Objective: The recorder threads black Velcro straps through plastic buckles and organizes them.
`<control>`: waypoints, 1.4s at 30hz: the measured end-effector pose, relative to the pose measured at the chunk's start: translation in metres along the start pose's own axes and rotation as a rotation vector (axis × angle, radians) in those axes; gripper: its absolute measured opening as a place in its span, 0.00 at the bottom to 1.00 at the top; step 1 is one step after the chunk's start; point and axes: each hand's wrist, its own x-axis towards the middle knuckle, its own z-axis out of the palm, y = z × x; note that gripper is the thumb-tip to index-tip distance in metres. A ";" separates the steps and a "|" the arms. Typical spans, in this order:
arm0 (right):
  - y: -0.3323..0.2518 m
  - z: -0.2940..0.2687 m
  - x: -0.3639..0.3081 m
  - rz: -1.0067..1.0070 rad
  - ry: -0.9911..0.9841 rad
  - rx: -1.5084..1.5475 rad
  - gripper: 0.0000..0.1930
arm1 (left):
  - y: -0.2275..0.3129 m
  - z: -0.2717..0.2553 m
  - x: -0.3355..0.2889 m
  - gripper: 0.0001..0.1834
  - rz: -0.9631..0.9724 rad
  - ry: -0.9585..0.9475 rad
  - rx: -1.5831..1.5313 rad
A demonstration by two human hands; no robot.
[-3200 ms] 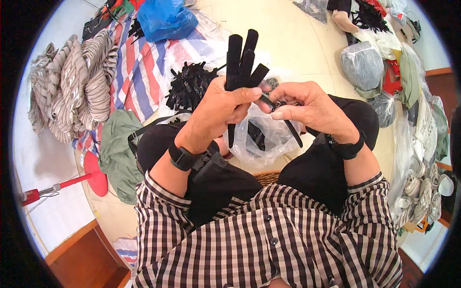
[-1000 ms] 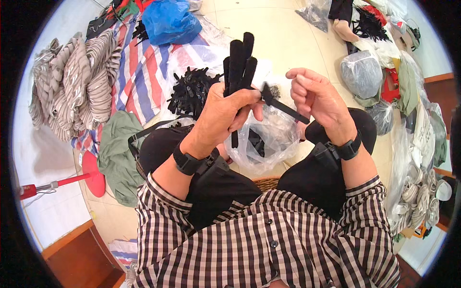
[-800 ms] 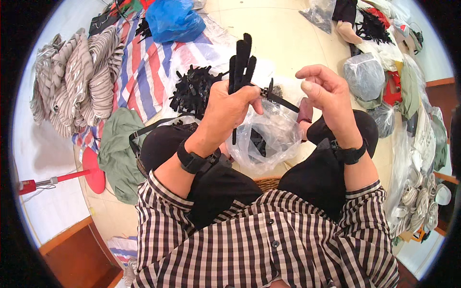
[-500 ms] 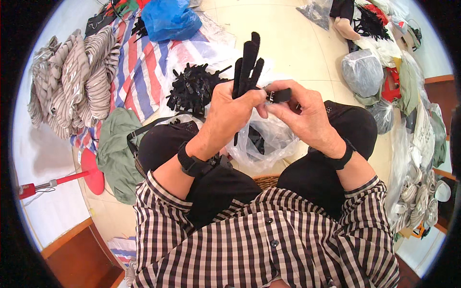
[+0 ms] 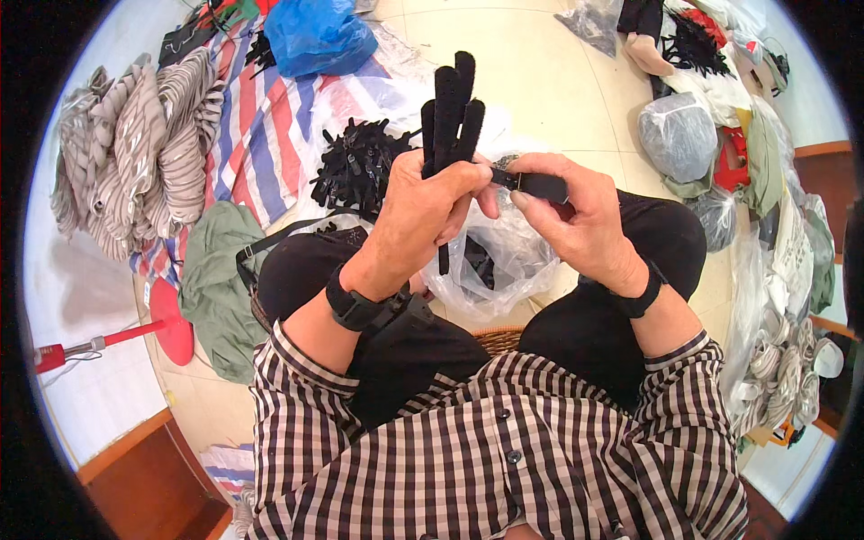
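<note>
My left hand (image 5: 427, 202) is closed around several black fabric straps (image 5: 453, 112) whose rounded ends stick up above the fist. One end of a strap hangs below that hand. Between finger and thumb, my right hand (image 5: 576, 211) pinches a flat black strap end (image 5: 544, 188). A small dark piece bridges the gap between both hands; its exact shape is too small to tell. Beneath the hands, a clear plastic bag (image 5: 517, 270) holds some black pieces. Beyond my left hand lies a heap of black straps with small buckles (image 5: 355, 166).
Striped grey-beige fabric bundles (image 5: 135, 153) lie at the left, beside a red, white and blue striped sheet (image 5: 247, 144). A blue plastic bag (image 5: 321, 38) sits at the back. Filled plastic bags (image 5: 679, 135) and cloth line the right side. A green cloth (image 5: 220, 288) lies by my left knee.
The straps in my left hand have shifted slightly left. My right hand has moved a little right, and more of the strap end it pinches shows.
</note>
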 end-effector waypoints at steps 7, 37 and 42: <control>-0.001 -0.003 0.005 -0.193 0.087 -0.137 0.15 | 0.001 -0.001 0.000 0.05 0.032 -0.074 -0.024; -0.012 -0.012 0.005 -0.127 0.018 -0.126 0.10 | 0.005 -0.002 -0.008 0.05 -0.024 -0.057 -0.158; -0.015 -0.013 0.004 -0.135 0.045 -0.076 0.10 | 0.009 -0.001 -0.010 0.05 -0.040 -0.056 -0.183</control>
